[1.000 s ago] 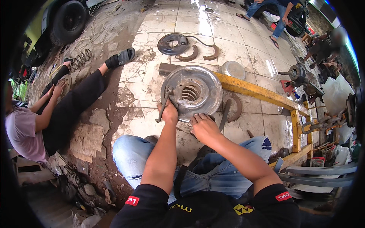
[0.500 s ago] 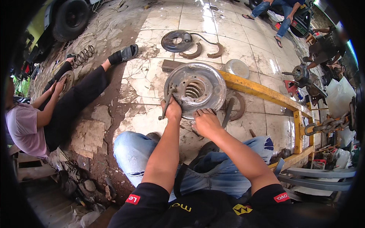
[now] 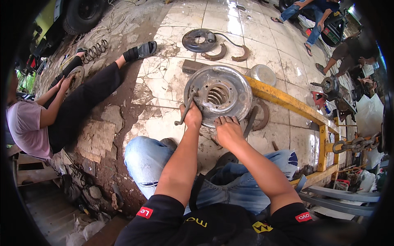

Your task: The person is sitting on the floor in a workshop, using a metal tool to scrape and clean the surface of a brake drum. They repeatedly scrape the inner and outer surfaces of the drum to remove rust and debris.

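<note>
Head view: left hand (image 3: 192, 116), partly hidden, holds the metal disc (image 3: 239, 98); right hand (image 3: 228, 132) touches it, grip unclear.

We see bright, cool light coming from beyond the top, glaring white along the tiled floor (image 3: 262, 45) and glinting off the metal disc (image 3: 237, 100). Shade dims the lower left. Focus looks crisp around the middle, softer at upper right, and fisheye curvature bends everything toward a black rim.
</note>
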`<state>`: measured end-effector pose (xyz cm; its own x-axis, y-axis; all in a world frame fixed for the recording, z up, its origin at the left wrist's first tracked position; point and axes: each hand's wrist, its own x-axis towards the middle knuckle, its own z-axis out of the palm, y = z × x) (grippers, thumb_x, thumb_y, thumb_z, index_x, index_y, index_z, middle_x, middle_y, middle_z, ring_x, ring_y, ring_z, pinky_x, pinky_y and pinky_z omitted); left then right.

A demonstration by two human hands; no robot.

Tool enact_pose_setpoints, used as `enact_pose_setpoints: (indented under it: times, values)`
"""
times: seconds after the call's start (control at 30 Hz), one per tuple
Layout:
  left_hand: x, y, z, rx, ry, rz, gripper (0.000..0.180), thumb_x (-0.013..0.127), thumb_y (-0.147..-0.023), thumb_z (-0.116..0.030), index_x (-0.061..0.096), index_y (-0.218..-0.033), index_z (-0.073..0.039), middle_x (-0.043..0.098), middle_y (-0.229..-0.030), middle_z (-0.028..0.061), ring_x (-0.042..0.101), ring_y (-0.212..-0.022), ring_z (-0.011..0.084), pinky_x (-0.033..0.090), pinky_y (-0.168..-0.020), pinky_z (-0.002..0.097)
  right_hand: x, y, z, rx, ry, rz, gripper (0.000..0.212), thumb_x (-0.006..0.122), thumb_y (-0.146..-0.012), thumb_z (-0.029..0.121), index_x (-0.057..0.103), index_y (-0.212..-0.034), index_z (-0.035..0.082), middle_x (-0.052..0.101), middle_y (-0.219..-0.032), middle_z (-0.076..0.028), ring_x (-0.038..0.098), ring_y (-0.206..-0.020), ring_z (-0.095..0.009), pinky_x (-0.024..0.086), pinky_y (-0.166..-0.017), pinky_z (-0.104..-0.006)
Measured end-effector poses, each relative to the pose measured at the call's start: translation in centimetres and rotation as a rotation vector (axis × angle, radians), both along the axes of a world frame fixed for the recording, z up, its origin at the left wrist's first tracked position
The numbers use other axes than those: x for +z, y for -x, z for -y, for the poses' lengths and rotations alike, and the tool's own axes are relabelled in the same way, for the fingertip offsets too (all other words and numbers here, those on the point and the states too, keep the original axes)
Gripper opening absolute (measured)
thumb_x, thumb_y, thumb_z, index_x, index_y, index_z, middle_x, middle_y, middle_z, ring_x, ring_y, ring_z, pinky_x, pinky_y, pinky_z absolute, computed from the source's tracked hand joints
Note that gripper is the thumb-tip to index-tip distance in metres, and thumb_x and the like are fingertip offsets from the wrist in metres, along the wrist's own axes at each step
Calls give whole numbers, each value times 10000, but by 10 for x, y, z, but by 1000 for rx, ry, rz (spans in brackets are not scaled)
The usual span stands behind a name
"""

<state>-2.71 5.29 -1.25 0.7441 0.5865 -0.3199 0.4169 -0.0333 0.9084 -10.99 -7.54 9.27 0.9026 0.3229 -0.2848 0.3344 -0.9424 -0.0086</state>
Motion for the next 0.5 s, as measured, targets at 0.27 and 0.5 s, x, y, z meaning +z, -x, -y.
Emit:
enact_pose_setpoints:
  times: [0.27,0.5]
  values:
    - [22,3,1,-45,35,-95,524,523,-966,-470,513,-1073,43,620,-1017,316,606,-997,452,442,-896,491,21,-2,-6,-9,44,-58,598,696,-846,385,593,-1279,-15,584,-1334,-226,541,-1264,-336,331,-1131,-511]
    - [15,2,-2,4,-1,-40,494,533,-966,-426,515,-976,68,614,-943,339,597,-951,496,450,-864,512,24,-5,-8,11,9,-161,600,682,-868,383,580,-1293,-28,576,-1346,-230,528,-1284,-337,334,-1129,-517]
